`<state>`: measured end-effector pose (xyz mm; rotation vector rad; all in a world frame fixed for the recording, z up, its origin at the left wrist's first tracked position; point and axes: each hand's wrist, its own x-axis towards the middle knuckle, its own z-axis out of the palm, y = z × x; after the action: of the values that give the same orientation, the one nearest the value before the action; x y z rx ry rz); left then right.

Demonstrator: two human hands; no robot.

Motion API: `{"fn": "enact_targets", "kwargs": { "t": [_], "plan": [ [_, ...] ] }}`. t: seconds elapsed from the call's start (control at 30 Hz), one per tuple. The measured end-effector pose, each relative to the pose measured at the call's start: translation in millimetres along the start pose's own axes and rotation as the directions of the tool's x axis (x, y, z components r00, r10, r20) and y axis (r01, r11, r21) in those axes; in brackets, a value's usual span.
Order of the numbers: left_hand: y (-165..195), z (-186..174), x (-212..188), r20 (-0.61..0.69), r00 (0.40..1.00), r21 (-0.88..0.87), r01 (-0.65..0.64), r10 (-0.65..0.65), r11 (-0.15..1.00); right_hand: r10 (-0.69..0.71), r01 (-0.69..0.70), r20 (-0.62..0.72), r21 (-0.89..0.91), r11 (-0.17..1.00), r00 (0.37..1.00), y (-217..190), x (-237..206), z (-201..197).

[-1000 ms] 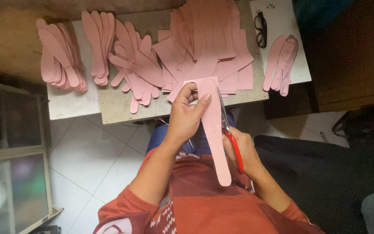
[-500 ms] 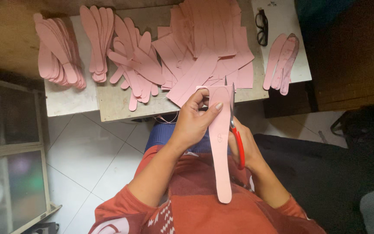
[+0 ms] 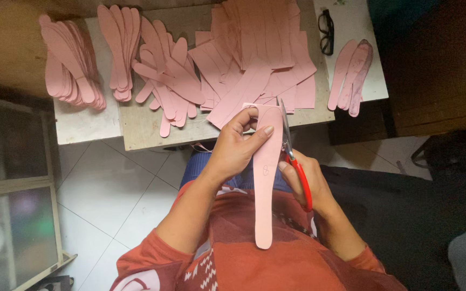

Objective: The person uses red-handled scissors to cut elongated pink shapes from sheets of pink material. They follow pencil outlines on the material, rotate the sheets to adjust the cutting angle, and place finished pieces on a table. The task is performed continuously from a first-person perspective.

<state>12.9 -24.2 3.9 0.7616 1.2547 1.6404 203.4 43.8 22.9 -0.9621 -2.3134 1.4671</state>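
Observation:
My left hand (image 3: 238, 148) pinches the upper end of a long pink insole-shaped strip (image 3: 265, 188) that hangs down over my lap. My right hand (image 3: 306, 183) grips red-handled scissors (image 3: 292, 156), whose blades run along the strip's right edge near its top. Both hands sit just in front of the table's near edge (image 3: 152, 137).
The low table holds stacks of cut pink insole shapes at the left (image 3: 71, 70), a loose heap of them (image 3: 168, 81), a pile of uncut pink rectangles (image 3: 265, 59) and a few more shapes at the right (image 3: 351, 75). Black glasses (image 3: 326, 32) lie beside them. White tiled floor (image 3: 103, 188) is below.
The strip has turned slightly and dropped lower in my left hand, and the scissors have advanced up along its right edge toward the rounded top.

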Motion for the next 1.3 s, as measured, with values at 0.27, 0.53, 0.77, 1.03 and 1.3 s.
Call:
{"fn": "enact_targets", "kwargs": {
  "t": [0.27,0.53,0.77,1.03,1.3],
  "plan": [
    [16,3,-4,0.113,0.987,0.029,0.114,-0.117,0.993,-0.266,0.267,-0.03,0.039,0.963,0.964,-16,11,2],
    [15,3,-2,0.152,0.983,-0.049,0.112,-0.104,0.992,-0.065,0.066,-0.009,0.106,0.992,0.998,-18,8,2],
    [27,-7,1,0.198,0.969,-0.029,0.155,-0.147,0.987,0.028,-0.038,0.062,0.153,0.988,0.998,-4,2,-3],
    [44,-10,-1,0.214,0.966,0.276,0.085,-0.147,0.957,-0.114,0.104,0.092,0.114,0.988,0.989,-17,8,-8],
    [41,-13,1,0.317,0.943,0.141,0.056,-0.099,0.988,0.012,-0.029,0.097,0.168,0.985,0.995,-17,5,-7]
  ]
}}
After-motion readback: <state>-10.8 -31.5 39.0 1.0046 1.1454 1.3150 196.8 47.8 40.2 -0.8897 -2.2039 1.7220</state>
